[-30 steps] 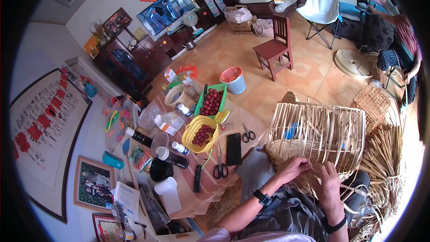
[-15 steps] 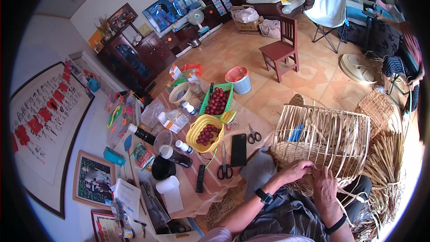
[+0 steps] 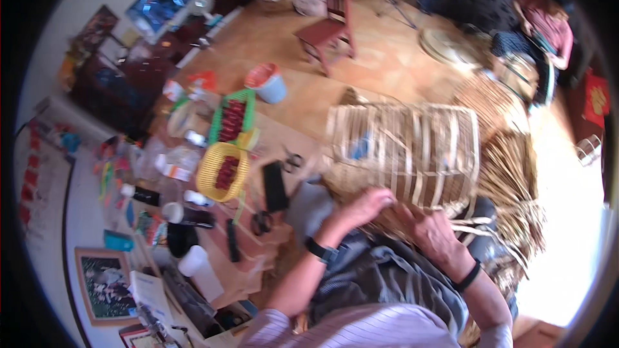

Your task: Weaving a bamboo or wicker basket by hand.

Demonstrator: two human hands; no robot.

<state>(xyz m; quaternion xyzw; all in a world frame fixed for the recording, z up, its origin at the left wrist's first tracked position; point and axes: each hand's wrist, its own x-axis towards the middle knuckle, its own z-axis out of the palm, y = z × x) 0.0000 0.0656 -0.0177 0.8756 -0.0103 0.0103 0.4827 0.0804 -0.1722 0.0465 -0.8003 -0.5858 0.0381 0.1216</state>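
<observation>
Both hands grip the lower rim of a pale, open-weave cane basket frame [image 3: 403,151]: left hand [image 3: 364,208] apparently pinching strips, right hand [image 3: 433,233] fingers spread.

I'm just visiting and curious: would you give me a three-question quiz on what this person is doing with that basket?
1. True or false: both hands touch the woven basket.
2. Which wrist wears a watch? A) left B) right C) neither
3. Fill in: the yellow bowl holds ____-coloured things.

Key:
1. True; the left hand and right hand are at its lower edge.
2. A; the watch is on the left wrist.
3. Red.
</observation>
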